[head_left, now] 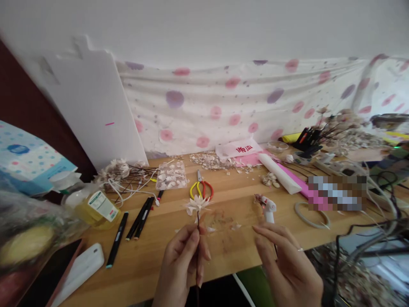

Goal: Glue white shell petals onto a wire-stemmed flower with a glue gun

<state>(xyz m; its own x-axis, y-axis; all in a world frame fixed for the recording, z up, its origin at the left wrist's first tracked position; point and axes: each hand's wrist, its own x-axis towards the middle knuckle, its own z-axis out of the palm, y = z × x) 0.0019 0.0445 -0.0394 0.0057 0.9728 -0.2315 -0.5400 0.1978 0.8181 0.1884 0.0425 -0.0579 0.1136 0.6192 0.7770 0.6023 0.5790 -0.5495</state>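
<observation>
My left hand (185,256) is closed around the thin dark stem of a handmade flower (198,204). The flower stands upright above my fingers, with pointed cream-white petals spread at the top. To the right, my right hand (286,258) is raised over the table's front edge, its thumb and fingertips close together; whether something small is between them I cannot make out. Just beyond those fingers lies a white hot glue gun (270,207), partly hidden by the hand. Behind the flower, scissors (202,187) with yellow and red handles rest on the wooden table (233,249).
A clear tray (171,175) of pale petals and a heap of loose petals (211,161) lie at the back. Black markers (117,238), a bottle of yellow liquid (97,209) and a white power bank-like object (81,270) are leftward. A tape ring (311,215) and cables (380,213) occupy the right.
</observation>
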